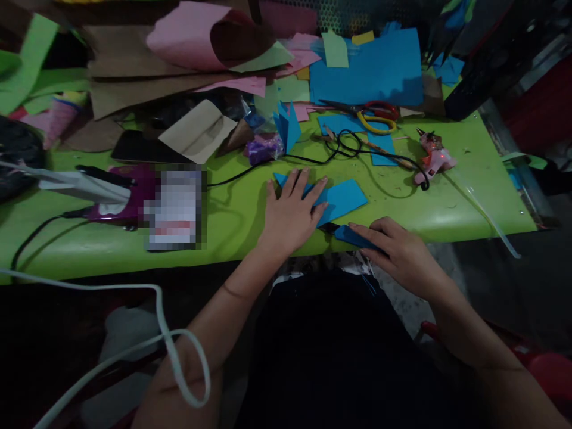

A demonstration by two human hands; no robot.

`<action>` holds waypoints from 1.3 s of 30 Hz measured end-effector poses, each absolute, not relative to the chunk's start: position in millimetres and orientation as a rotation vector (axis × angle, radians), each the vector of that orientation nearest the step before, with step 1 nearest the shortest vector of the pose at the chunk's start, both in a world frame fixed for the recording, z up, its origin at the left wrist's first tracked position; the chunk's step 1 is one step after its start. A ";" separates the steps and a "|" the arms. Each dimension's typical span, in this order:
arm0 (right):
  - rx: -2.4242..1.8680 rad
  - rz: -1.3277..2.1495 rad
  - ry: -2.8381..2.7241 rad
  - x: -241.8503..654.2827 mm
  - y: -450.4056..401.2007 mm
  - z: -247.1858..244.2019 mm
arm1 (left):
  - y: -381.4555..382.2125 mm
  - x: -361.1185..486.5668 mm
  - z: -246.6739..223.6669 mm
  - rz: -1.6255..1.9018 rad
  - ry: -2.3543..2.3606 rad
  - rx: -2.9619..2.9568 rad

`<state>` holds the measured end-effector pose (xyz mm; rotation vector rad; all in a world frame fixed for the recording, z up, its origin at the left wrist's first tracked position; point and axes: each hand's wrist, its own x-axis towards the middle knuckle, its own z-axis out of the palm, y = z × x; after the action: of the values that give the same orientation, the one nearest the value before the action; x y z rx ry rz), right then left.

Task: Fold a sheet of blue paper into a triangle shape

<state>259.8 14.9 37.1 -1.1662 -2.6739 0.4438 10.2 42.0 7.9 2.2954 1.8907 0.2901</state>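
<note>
My left hand lies flat with fingers spread, pressing a piece of blue paper onto the green tabletop. My right hand, at the table's front edge, is closed around a blue-handled cutter knife. The knife's dark front end points left and lies along the paper's lower edge, close to my left thumb. Whether the blade touches the paper I cannot tell. Just behind my left hand stands a folded blue paper piece.
Scissors lie by large blue sheets. A pink glue gun with a lit red light rests on the right, its black cord crossing the table. A purple device stands left. A white cable hangs in front.
</note>
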 end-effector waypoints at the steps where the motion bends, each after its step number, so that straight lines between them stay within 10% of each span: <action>1: -1.168 0.442 -2.675 260.3 15.3 37.3 | 43.2 9.2 9.0 0.287 1.893 2.285; 39: -1.051 0.537 -2.531 261.5 66.3 79.7 | 48.4 -27.5 25.3 0.139 1.673 2.471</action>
<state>261.5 66.3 79.7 -1.0505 -2.5312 0.5365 -27.5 48.4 25.3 2.4710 1.6733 0.1393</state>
